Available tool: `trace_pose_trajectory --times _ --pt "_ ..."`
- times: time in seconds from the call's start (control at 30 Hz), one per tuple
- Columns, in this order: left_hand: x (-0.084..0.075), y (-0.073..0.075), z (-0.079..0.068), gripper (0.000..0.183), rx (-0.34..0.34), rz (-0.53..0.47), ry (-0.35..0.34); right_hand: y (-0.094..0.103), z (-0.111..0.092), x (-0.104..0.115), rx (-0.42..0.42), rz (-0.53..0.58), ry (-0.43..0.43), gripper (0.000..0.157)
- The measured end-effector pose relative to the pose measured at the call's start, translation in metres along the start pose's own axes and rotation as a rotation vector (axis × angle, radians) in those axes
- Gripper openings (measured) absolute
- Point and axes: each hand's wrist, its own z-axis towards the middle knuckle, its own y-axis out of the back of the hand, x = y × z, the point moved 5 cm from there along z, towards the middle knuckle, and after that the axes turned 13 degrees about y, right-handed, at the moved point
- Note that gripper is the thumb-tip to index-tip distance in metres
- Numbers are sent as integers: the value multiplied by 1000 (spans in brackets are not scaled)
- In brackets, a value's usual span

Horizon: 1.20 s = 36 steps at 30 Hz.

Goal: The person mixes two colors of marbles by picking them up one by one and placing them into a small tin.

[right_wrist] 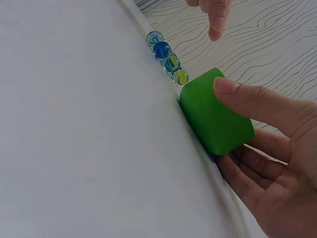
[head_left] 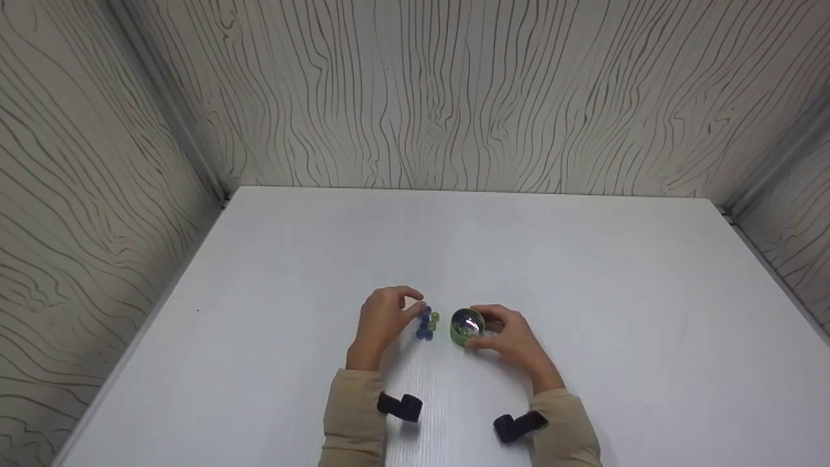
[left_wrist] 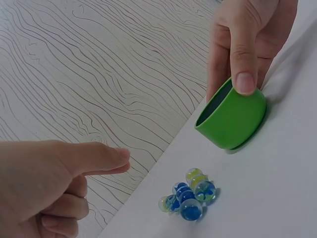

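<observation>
In the head view, my left hand hovers beside a small cluster of glass marbles, blue and yellow-green. The left wrist view shows the index finger and thumb of that hand close together, the other fingers folded in, and nothing visible between the tips. The marbles lie on the table just apart from it. My right hand grips a small green cup by its side, thumb on the near wall and fingers behind. The cup stands upright on the table, right of the marbles; something shiny shows inside, unclear.
A white table lies under both hands. Wood-grain patterned panels rise behind it and at its sides. Black wrist cameras are strapped over the beige sleeves. A tiny dark speck marks the table's left part.
</observation>
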Motion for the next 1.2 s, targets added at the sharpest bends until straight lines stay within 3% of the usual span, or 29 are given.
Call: trace_pose_trajectory --times 0.17,0.6,0.93,1.2 --pt "3 1 0 17 44 13 42 1 -1 1 -1 -13 0 67" --pt "16 -2 -2 22 238 34 214 1 0 2 16 28 32 67" --pt "22 -10 -3 18 256 47 281 1 0 1 18 26 32 68" --pt "22 -12 -4 16 246 65 270 1 -1 1 24 28 41 69"
